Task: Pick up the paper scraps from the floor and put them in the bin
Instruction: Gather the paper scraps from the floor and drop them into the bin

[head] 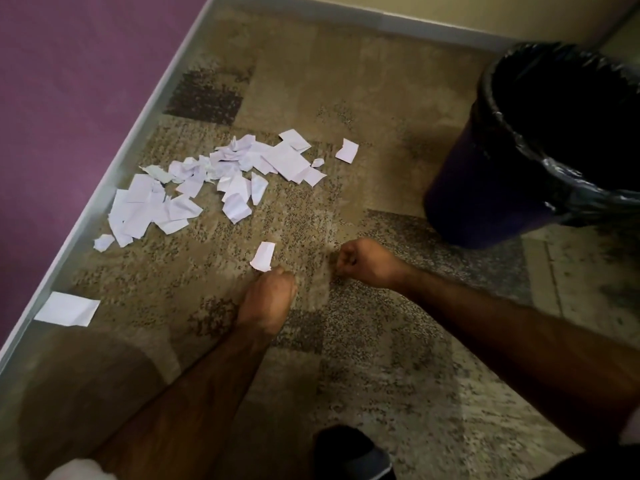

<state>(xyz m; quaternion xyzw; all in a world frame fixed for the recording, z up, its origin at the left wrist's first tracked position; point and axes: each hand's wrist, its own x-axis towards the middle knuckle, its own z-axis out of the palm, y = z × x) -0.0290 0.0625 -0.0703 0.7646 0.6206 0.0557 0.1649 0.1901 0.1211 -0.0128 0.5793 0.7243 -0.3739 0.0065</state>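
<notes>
Several white paper scraps lie in a loose heap on the brown patterned carpet, near the purple wall. One small scrap lies apart, just in front of my left hand, whose fingers are curled and touch or pinch its lower edge. My right hand is a closed fist low over the carpet, a little to the right; nothing shows in it. Another larger scrap rests by the skirting at the left. The dark bin with a black liner stands at the right.
The purple wall with a pale skirting board runs diagonally along the left. A cream wall closes the far side. A dark shoe shows at the bottom edge. Bare carpet lies between the heap and the bin.
</notes>
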